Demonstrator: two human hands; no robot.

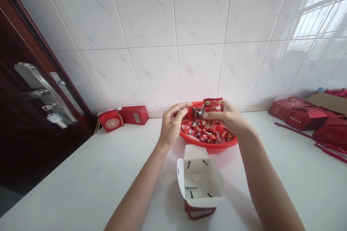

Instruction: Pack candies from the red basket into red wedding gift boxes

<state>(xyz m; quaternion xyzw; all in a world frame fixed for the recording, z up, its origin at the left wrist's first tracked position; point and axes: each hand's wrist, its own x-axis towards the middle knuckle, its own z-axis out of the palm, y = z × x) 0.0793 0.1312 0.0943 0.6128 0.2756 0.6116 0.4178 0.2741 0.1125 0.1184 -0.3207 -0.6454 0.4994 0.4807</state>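
Both of my hands are raised over a red plastic basket (208,148) filled with wrapped candies (206,137). My left hand (173,119) pinches a dark red wrapped candy (195,112) between thumb and fingers. In my right hand (230,115) are several candy packets, among them a bright red packet (213,105) standing up from the fingers; the thumb presses on a dark wrapper. Nearer to me, below the hands, an open gift box (203,173) shows its white inside, with dark cord ends in its walls and a red cord handle in front. Its flaps stand open.
At the left by the wall are a small red box with a gold pattern (111,121) and a red carton (134,114). Several red gift boxes (305,117) and ribbons (294,130) lie at the right. A tiled wall (151,75) runs behind the white table (108,166); a door handle (40,92) is left.
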